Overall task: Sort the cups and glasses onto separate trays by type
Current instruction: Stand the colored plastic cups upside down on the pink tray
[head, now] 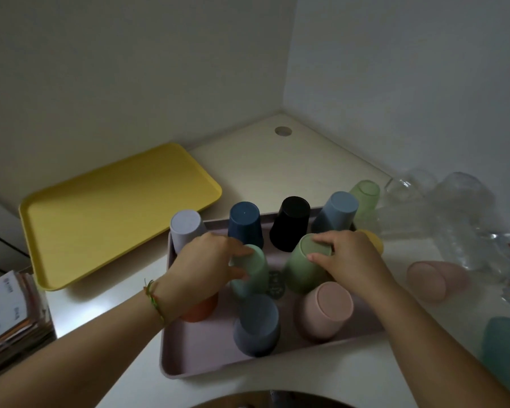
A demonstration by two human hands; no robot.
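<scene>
While gripped, two hands' (209, 257) green cups (304, 265)

Two trays are seen: one yellow tray (100, 219) and one pink tray (206, 348). Thirteen coloured cups are counted; the clear glasses (454, 219) are too blurred for counting.

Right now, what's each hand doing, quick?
Left hand: fingers closed around the mint cup.
Right hand: fingers closed on the base of the green cup.
</scene>
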